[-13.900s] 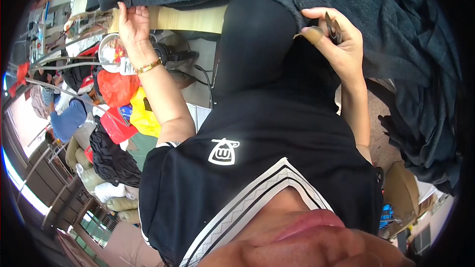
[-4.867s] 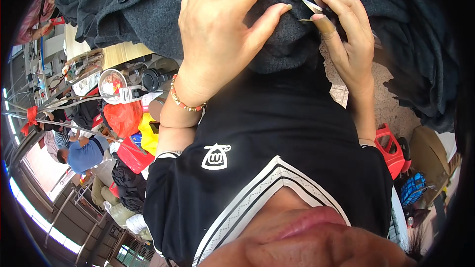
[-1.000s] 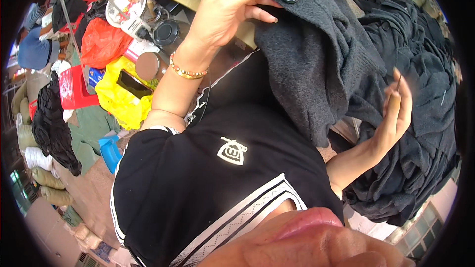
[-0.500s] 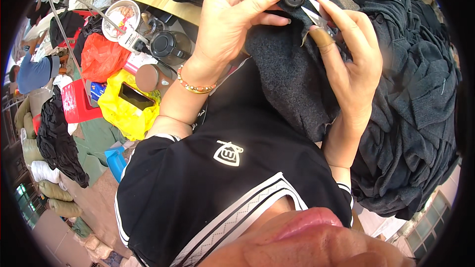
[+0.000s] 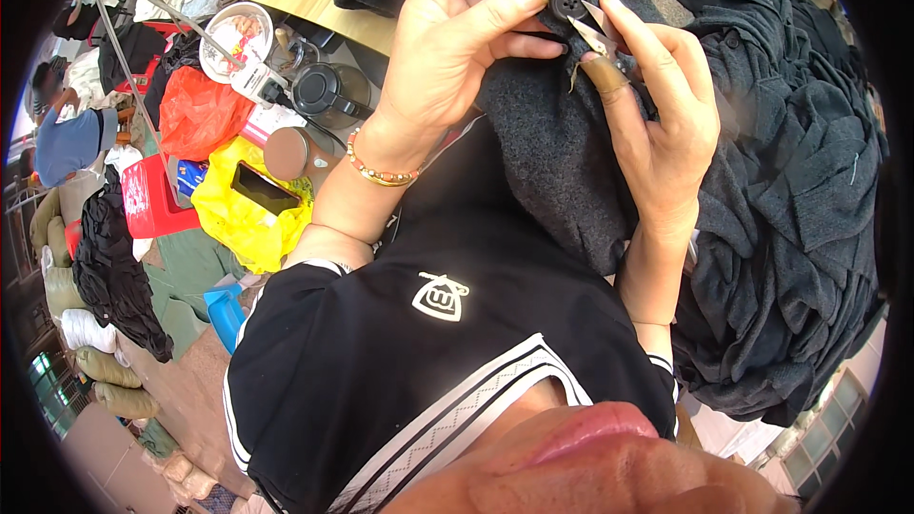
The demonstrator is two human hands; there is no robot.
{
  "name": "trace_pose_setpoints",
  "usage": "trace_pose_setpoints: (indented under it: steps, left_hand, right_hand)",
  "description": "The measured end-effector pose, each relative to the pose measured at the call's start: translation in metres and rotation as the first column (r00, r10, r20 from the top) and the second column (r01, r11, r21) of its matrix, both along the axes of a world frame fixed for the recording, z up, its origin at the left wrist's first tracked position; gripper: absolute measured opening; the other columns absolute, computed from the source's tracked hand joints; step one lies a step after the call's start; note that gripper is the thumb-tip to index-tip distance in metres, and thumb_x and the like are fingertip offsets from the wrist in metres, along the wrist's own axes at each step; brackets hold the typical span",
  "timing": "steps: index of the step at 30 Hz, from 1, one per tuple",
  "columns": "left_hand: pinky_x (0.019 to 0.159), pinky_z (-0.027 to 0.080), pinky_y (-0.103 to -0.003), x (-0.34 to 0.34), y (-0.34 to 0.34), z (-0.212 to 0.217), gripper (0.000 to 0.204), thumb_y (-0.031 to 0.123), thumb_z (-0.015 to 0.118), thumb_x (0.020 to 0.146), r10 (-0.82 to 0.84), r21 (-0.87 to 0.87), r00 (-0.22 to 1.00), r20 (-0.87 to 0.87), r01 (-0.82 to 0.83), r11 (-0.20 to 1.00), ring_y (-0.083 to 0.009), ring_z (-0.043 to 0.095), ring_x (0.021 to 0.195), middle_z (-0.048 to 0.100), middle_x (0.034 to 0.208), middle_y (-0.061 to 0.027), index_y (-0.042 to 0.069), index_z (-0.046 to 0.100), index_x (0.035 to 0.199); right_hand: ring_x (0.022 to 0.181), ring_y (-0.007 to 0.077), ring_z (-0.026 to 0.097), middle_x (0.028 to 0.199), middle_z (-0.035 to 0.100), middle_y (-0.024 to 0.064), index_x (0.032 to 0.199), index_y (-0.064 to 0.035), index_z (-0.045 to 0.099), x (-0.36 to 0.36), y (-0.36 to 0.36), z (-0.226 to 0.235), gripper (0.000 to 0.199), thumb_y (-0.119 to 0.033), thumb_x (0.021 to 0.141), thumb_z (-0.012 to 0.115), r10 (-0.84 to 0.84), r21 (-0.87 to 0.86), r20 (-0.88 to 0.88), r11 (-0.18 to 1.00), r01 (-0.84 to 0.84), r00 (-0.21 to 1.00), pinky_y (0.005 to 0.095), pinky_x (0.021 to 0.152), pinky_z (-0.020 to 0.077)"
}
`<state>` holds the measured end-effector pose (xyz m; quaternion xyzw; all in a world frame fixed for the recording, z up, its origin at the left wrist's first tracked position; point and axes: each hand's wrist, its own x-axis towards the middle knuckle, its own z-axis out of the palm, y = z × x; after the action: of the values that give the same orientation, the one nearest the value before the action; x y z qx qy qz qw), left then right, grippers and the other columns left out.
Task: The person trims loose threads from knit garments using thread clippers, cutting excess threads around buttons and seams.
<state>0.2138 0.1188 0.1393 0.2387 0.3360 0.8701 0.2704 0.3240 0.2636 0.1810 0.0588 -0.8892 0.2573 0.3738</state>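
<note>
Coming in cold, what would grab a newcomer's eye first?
First, the black button on the dark grey garment, top centre, between the left hand and the pointed blades held in the right hand. Then the yellow bag, left, and the heap of dark cloth, right.

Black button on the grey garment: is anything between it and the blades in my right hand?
Nothing visible. The blades in your right hand come up to the lower edge of the black button; contact is unclear. Your left hand is at its left.
</note>
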Motion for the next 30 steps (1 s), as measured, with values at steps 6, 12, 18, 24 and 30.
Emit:
trace_pose_setpoints:
  steps: [6, 12, 18, 24, 30]
  left_hand:
    - [0.072, 0.060, -0.033, 0.002, 0.001, 0.006, 0.021, 0.005, 0.055, 0.093, 0.014, -0.032, 1.000, -0.007, -0.014, 0.999, -0.0207, 0.069, 0.088, 0.068, 0.103, -0.0143, -0.002, 0.060, 0.113]
    - [0.096, 0.047, -0.037, -0.007, -0.004, 0.004, 0.041, 0.007, 0.066, 0.083, 0.068, -0.355, 0.838, -0.541, -0.301, 0.885, -0.0234, 0.059, 0.110, 0.059, 0.120, -0.0129, -0.004, 0.052, 0.120]
    - [0.105, 0.013, -0.069, -0.069, -0.033, -0.047, 0.089, 0.024, 0.076, 0.065, -0.439, -0.483, 0.301, -0.847, -0.780, 0.398, -0.0384, 0.027, 0.134, 0.032, 0.142, -0.0206, 0.002, 0.031, 0.138]
    - [0.099, 0.012, -0.078, -0.119, 0.020, -0.088, 0.081, 0.025, 0.074, 0.067, -0.478, -0.360, 0.241, -0.845, -0.917, 0.172, -0.0314, 0.031, 0.134, 0.037, 0.141, -0.0162, 0.006, 0.039, 0.137]
    - [0.094, 0.024, -0.080, -0.178, 0.054, -0.076, 0.051, 0.018, 0.070, 0.070, -0.602, -0.178, 0.147, -0.785, -0.984, -0.008, -0.0209, 0.051, 0.115, 0.054, 0.116, -0.0033, 0.011, 0.054, 0.118]
  right_hand:
    - [0.070, 0.0177, 0.059, 0.082, 0.058, 0.0063, 0.113, -0.0078, 0.068, -0.008, -0.005, -0.006, 0.046, 0.000, 0.069, 0.076, 0.010, -0.045, -0.052, 0.999, -0.013, 0.999, 0.0288, 0.063, 0.0484]
    - [0.073, 0.0164, 0.059, 0.083, 0.061, 0.0066, 0.109, -0.0037, 0.068, -0.002, 0.008, 0.002, 0.036, 0.003, 0.074, 0.073, -0.062, -0.144, -0.015, 0.988, 0.059, 0.998, 0.0262, 0.067, 0.0475]
    - [0.087, 0.0132, 0.058, 0.095, 0.061, 0.0055, 0.116, -0.0020, 0.064, 0.027, 0.036, -0.008, 0.034, -0.004, 0.083, 0.070, -0.198, -0.336, 0.148, 0.912, 0.237, 0.969, 0.0232, 0.081, 0.0437]
    - [0.091, 0.0102, 0.056, 0.097, 0.060, 0.0027, 0.117, -0.0002, 0.063, 0.044, 0.049, -0.030, 0.031, -0.003, 0.086, 0.067, -0.196, -0.482, 0.184, 0.836, 0.262, 0.963, 0.0216, 0.084, 0.0418]
    - [0.095, 0.0102, 0.057, 0.099, 0.060, 0.0027, 0.117, 0.0030, 0.062, 0.062, 0.060, -0.041, 0.029, -0.001, 0.088, 0.063, -0.229, -0.599, 0.186, 0.745, 0.295, 0.956, 0.0210, 0.088, 0.0414]
